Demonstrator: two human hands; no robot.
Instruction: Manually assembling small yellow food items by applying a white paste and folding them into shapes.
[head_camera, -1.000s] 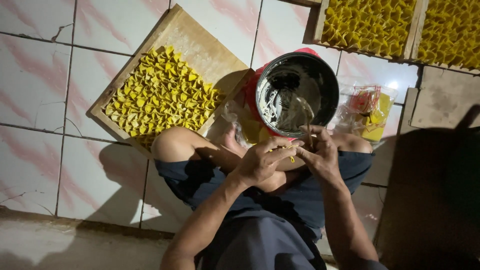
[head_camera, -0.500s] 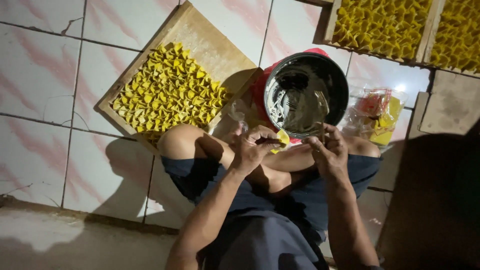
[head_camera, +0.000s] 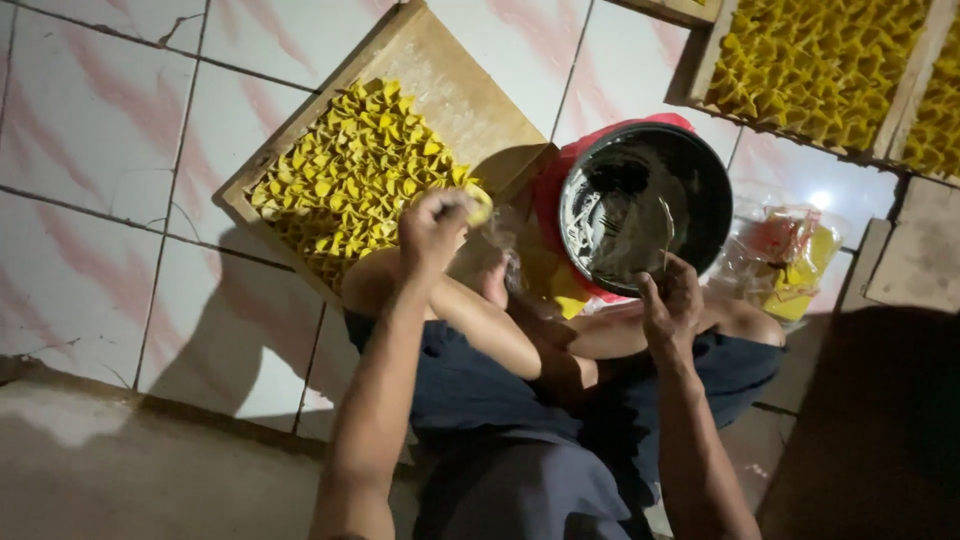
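Head view: your left hand (head_camera: 435, 225) has its fingers pinched round a small yellow folded piece (head_camera: 478, 203), right at the edge of the wooden tray (head_camera: 455, 85) of yellow pieces. Your right hand (head_camera: 668, 310) holds a thin stick (head_camera: 667, 232) in narrow fingers, its tip up inside the black bowl (head_camera: 645, 205) just above the fingertips.
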